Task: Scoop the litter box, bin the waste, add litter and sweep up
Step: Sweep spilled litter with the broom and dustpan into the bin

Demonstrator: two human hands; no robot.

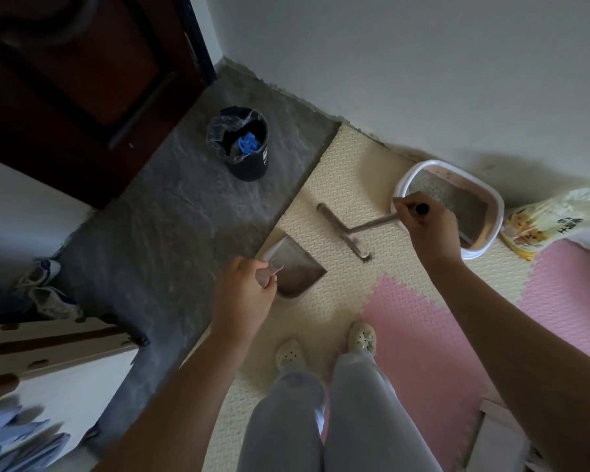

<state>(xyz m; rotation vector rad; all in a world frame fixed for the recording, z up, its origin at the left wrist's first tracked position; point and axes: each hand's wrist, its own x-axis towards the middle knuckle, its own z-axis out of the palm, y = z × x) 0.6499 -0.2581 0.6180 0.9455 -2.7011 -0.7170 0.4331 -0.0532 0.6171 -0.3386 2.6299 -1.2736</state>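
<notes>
I stand on a cream and pink foam mat (348, 172). My left hand (244, 294) grips the handle of a pale dustpan (295, 267) whose pan rests on the mat, mouth toward the broom. My right hand (426, 229) holds the black-tipped handle of a small broom (343, 233), its brush head lying on the mat between dustpan and litter box. The white-rimmed litter box (491, 195) with grey litter sits against the wall, partly hidden behind my right hand. A black bin (252, 161) lined with a clear bag stands on the grey floor at the back.
A yellow litter bag (556, 219) lies right of the box by the wall. A dark wooden door (82, 80) is at the upper left. Shoes (45, 287) and a white cabinet (48, 366) stand at the left. My feet (324, 345) are on the mat.
</notes>
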